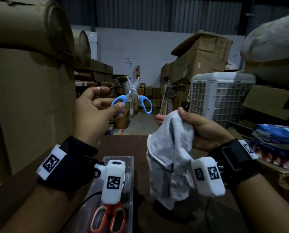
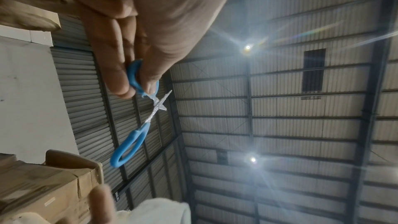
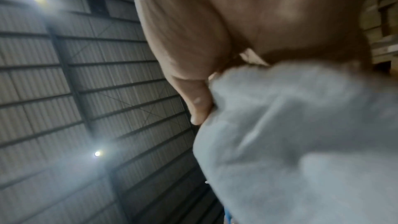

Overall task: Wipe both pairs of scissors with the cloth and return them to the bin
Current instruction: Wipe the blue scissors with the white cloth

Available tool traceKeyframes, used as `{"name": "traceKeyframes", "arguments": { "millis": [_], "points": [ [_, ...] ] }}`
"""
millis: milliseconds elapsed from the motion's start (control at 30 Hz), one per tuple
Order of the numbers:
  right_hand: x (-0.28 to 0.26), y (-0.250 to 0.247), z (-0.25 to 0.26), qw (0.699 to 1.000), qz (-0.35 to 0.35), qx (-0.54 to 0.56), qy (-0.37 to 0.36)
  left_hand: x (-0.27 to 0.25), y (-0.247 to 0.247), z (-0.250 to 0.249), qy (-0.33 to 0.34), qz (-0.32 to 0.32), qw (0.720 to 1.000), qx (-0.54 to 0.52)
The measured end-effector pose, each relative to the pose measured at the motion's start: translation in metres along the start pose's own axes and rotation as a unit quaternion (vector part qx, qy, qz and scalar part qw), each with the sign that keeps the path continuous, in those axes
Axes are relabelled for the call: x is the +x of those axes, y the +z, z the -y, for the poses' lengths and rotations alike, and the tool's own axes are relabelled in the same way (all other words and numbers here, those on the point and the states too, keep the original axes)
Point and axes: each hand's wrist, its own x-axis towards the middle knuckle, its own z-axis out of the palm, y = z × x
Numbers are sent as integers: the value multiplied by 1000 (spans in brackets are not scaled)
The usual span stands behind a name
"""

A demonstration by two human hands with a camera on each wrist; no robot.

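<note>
1. Above the brown table (image 1: 123, 143), the blue-handled scissors (image 1: 132, 96) are held in the air, blades spread in an X and pointing up.
2. Left hand (image 1: 93, 115): thumb and a finger pinch one blue handle loop; the other loop hangs free. The left wrist view confirms the pinch on the loop (image 2: 137, 77).
3. Right hand (image 1: 202, 128): fingers curled round a bunched pale grey cloth (image 1: 170, 157), which hangs down toward the table. The cloth is near the scissors but apart from them.
4. Clear bin (image 1: 130, 167): stands on the table below the left wrist. Orange-handled scissors (image 1: 109, 217) lie inside it, handles toward the person.
5. Surroundings: cardboard boxes (image 1: 199, 59) stacked behind; a white lattice-sided unit (image 1: 222, 96) at right.
</note>
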Motion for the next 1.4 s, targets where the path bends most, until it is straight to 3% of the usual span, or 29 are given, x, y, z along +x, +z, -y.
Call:
{"name": "traceKeyframes", "arguments": {
  "millis": [200,400,667,833,933,967,1000,1067,1133,1400],
  "points": [
    [-9,17,5,992,48,76,-86,2,1,7,-18,-1,1000,-4],
    [-8,29,7,985,-20,83,-151,1,3,9,-30,6,999,-21],
    [-1,27,8,981,-47,139,-131,-1,7,9,-30,15,999,-17],
    [0,26,3,985,-23,83,-147,-2,8,8,-31,14,999,-15],
    [4,24,-4,971,-108,-48,-207,-2,8,8,-34,16,999,-15],
    [6,24,-6,949,-150,-124,-247,-2,8,8,-37,18,999,-19],
    [7,23,-8,909,-191,-223,-295,-2,8,8,-41,20,999,-24],
    [10,19,-10,801,-230,-402,-380,-3,9,7,-51,31,998,-31],
    [11,14,-10,716,-234,-504,-423,-4,9,6,-63,45,996,-40],
    [6,9,-2,556,-156,-675,-459,-8,10,-4,-87,86,992,-36]
  ]
}}
